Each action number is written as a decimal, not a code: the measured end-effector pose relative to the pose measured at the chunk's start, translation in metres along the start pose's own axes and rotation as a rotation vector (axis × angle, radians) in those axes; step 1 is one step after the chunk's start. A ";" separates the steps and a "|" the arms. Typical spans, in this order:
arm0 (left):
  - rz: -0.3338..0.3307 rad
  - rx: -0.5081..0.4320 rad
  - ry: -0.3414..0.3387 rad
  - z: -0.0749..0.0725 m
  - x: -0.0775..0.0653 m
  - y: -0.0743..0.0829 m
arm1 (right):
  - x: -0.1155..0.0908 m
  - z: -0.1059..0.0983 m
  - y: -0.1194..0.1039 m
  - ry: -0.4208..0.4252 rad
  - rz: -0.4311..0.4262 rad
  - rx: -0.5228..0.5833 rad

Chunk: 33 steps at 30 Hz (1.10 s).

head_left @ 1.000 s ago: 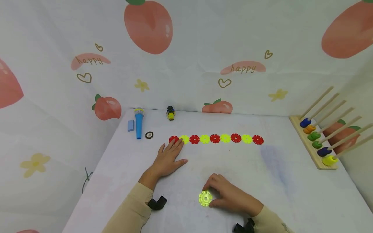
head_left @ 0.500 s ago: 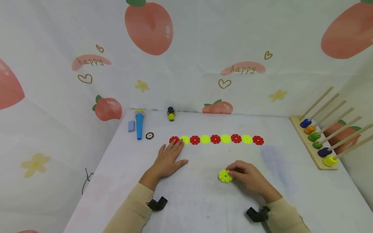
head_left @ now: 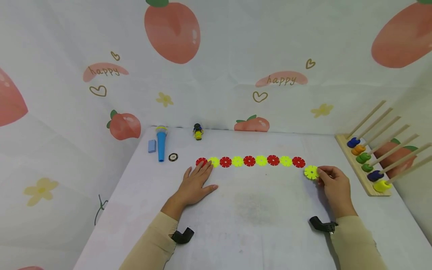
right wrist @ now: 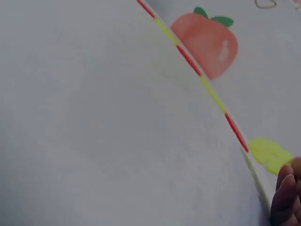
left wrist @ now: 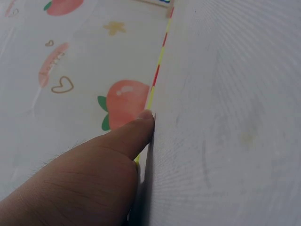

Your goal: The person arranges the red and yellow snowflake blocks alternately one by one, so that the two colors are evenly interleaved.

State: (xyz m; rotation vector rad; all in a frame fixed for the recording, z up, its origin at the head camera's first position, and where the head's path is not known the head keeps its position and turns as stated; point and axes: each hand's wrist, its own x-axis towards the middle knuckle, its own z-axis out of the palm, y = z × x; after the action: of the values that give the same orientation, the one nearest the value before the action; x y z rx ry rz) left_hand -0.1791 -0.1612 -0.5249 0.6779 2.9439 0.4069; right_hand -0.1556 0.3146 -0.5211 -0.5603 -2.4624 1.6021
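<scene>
A row of alternating red and yellow snowflake discs lies across the white table in the head view, ending at a red disc on the right. My right hand pinches a yellow snowflake disc by its right edge, just beyond that red one and a little nearer to me. In the right wrist view the held yellow disc is tilted up above the table. My left hand rests flat with fingers spread, its fingertips on the leftmost red disc and beside the yellow disc.
At the back left are a blue toy microphone, a light blue block, a black round chip and a small toy figure. A wooden peg rack with coloured beads stands at the right edge.
My right hand has carried the yellow disc from the table's near middle, rightward and away from me, to the row's right end. My left hand has stayed put.
</scene>
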 end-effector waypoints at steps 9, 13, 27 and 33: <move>-0.014 0.008 -0.012 0.001 0.002 -0.002 | 0.015 0.005 0.006 0.085 -0.123 -0.202; -0.007 -0.002 0.001 0.000 0.002 -0.002 | 0.014 0.012 0.006 -0.009 -0.324 -0.516; 0.016 -0.022 0.021 0.000 0.000 -0.003 | 0.006 0.018 0.006 -0.103 -0.332 -0.692; 0.010 -0.026 0.014 0.000 0.001 -0.003 | 0.006 0.018 0.008 -0.101 -0.351 -0.681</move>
State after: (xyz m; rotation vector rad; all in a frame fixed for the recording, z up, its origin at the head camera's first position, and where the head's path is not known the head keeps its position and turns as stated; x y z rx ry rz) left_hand -0.1809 -0.1635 -0.5262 0.6893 2.9435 0.4521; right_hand -0.1653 0.3047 -0.5367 -0.0940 -2.9490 0.6623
